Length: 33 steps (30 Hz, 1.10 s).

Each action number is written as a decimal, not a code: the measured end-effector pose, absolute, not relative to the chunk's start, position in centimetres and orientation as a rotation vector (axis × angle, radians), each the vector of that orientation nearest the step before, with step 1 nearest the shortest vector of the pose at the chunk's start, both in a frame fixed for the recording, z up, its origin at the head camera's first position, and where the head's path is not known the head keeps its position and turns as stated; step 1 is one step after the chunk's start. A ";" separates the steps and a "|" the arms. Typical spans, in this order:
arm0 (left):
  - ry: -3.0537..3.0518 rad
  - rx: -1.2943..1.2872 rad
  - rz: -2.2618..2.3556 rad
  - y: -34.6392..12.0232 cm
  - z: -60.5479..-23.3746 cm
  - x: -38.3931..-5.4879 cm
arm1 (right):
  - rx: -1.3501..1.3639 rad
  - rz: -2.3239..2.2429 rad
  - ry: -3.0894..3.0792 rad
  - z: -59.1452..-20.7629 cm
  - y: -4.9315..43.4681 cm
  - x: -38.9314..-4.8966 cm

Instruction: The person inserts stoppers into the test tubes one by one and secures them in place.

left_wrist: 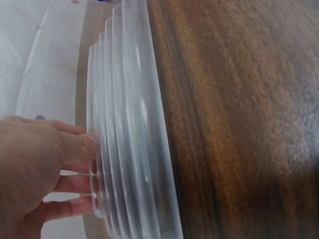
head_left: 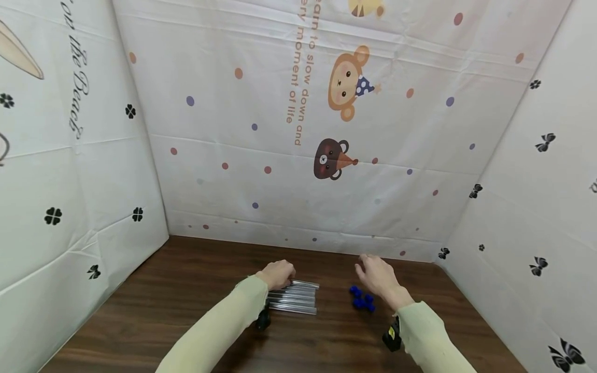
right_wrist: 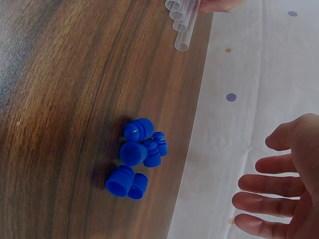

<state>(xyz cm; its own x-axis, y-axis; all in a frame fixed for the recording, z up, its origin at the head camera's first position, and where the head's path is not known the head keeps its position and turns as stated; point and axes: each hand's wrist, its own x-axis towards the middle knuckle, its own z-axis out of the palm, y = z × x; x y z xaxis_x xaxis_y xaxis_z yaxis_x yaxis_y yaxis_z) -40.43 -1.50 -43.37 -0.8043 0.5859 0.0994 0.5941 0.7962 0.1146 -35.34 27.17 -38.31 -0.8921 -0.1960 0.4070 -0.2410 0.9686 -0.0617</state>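
Several clear plastic test tubes (head_left: pixel 294 301) lie side by side on the wooden table, their open ends visible in the right wrist view. My left hand (head_left: pixel 277 274) is at the far side of the row. In the left wrist view its thumb and fingers (left_wrist: pixel 79 147) pinch the farthest test tube (left_wrist: pixel 92 99), the fingertips showing partly through the clear wall. My right hand (head_left: pixel 379 277) hovers beyond a small cluster of blue caps (head_left: pixel 361 299), apart from them. Its fingers (right_wrist: pixel 264 183) are spread and relaxed with nothing held. The caps (right_wrist: pixel 133 153) lie in a loose group.
Dark wooden table (head_left: pixel 186 311) stretches around the tubes and caps. A white printed sheet (head_left: pixel 280 207) stands along the far edge, with similar sheets at the left (head_left: pixel 116 248) and right (head_left: pixel 508 274). Dark wrist cameras (head_left: pixel 393 335) sit under the sleeves.
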 end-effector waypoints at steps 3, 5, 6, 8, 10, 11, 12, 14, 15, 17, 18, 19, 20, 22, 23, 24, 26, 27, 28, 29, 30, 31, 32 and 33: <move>-2.896 -0.971 -0.214 -1.5 -43.4 -40.3 | 0.316 0.151 -2.723 -38.4 27.2 -35.3; -2.872 -0.982 -0.235 -1.6 -43.4 -40.3 | 0.312 0.148 -2.734 -38.4 27.2 -35.2; -2.865 -0.989 -0.259 -1.6 -43.3 -40.3 | 0.309 0.145 -2.739 -38.4 27.2 -35.2; -2.859 -1.000 -0.327 -1.8 -42.9 -40.3 | 0.301 0.139 -2.747 -38.3 27.2 -35.2; -2.869 -0.995 -0.385 -2.0 -42.5 -40.3 | 0.296 0.135 -2.757 -38.3 27.2 -35.2; -2.873 -0.990 -0.404 -2.1 -42.2 -40.3 | 0.292 0.135 -2.763 -38.3 27.3 -35.3; -2.882 -0.983 -0.414 -2.3 -42.0 -40.3 | 0.290 0.137 -2.769 -38.2 27.3 -35.3; -2.903 -0.957 -0.416 -2.6 -41.4 -40.1 | 0.284 0.145 -2.788 -38.2 27.4 -35.3; -2.905 -0.947 -0.404 -2.9 -41.2 -40.0 | 0.279 0.147 -2.799 -38.2 27.4 -35.4; -2.900 -0.940 -0.391 -3.3 -40.8 -39.8 | 0.260 0.165 -2.822 -38.3 27.5 -35.5; -2.898 -0.937 -0.386 -3.6 -40.6 -39.6 | 0.255 0.171 -2.831 -38.3 27.6 -35.5; -2.897 -0.933 -0.378 -3.8 -40.4 -39.4 | 0.249 0.177 -2.838 -38.4 27.7 -35.5; -2.889 -0.935 -0.374 -4.1 -40.2 -39.3 | 0.245 0.183 -2.843 -38.5 27.8 -35.6; -2.879 -0.940 -0.384 -4.6 -39.8 -39.0 | 0.239 0.197 -2.850 -38.7 28.0 -35.7; -2.876 -0.938 -0.387 -4.8 -39.6 -38.8 | 0.237 0.202 -2.854 -38.8 28.1 -35.7; -2.866 -0.940 -0.381 -5.1 -39.4 -38.7 | 0.238 0.204 -2.857 -38.9 28.2 -35.7; -2.856 -0.940 -0.392 -5.4 -39.0 -38.5 | 0.242 0.208 -2.866 -39.1 28.3 -35.8; -2.850 -0.941 -0.395 -5.6 -38.8 -38.5 | 0.245 0.212 -2.873 -39.3 28.4 -35.9; -2.843 -0.941 -0.389 -5.8 -38.7 -38.4 | 0.257 0.216 -2.878 -39.5 28.6 -35.9; -2.837 -0.941 -0.385 -6.0 -38.6 -38.3 | 0.265 0.225 -2.884 -39.6 28.6 -36.0; -2.836 -0.939 -0.387 -6.2 -38.5 -38.2 | 0.271 0.234 -2.891 -39.8 28.7 -36.0; -2.834 -0.941 -0.388 -6.5 -38.5 -38.2 | 0.277 0.243 -2.897 -40.0 28.8 -36.1; -2.828 -0.945 -0.380 -6.7 -38.5 -38.2 | 0.282 0.253 -2.904 -40.2 28.8 -36.1; -2.823 -0.951 -0.380 -6.9 -38.5 -38.1 | 0.290 0.260 -2.908 -40.4 28.8 -36.1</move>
